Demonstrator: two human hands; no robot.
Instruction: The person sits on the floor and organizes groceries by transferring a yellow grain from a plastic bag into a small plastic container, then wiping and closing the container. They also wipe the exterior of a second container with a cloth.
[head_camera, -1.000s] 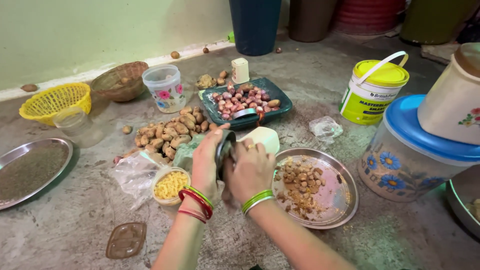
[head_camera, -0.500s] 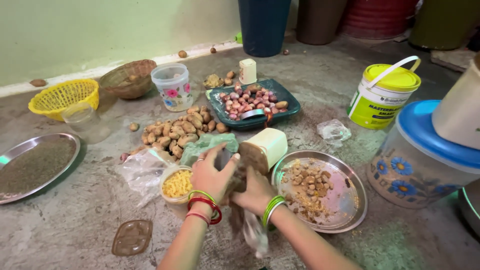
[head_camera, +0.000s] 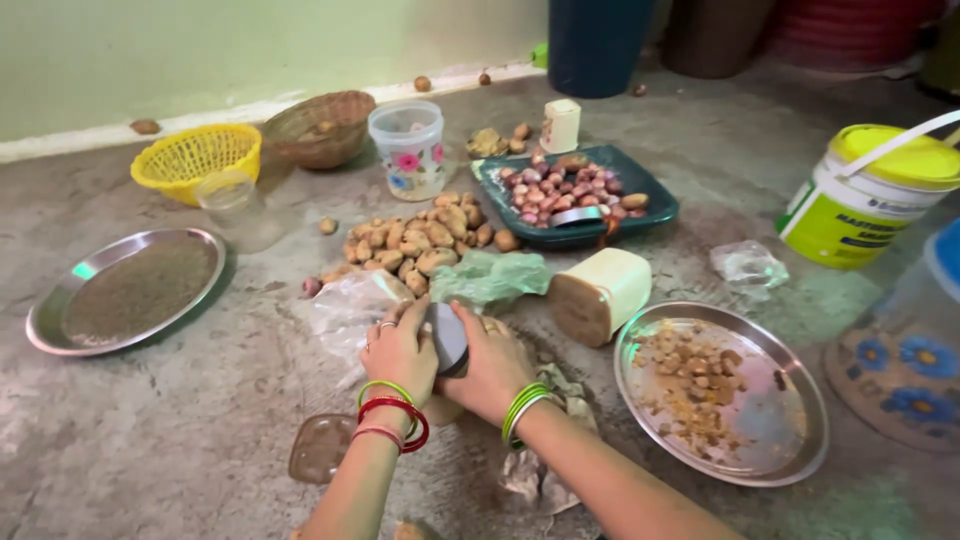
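My left hand (head_camera: 398, 350) and right hand (head_camera: 492, 365) both clasp a small dark round container (head_camera: 447, 338), pressed between my palms low over the concrete floor (head_camera: 180, 430); what it is exactly, I can't quite make out. A steel plate of brown pieces (head_camera: 722, 392) lies just right of my right wrist. The potato pile (head_camera: 425, 242) sits beyond my fingers, toward the wall.

My 2 hands met low in front of me, forearms angled inward. My left hand (head_camera: 398, 352) curled its fingers closed, and my right hand (head_camera: 492, 365) cupped opposite, wrists bent.
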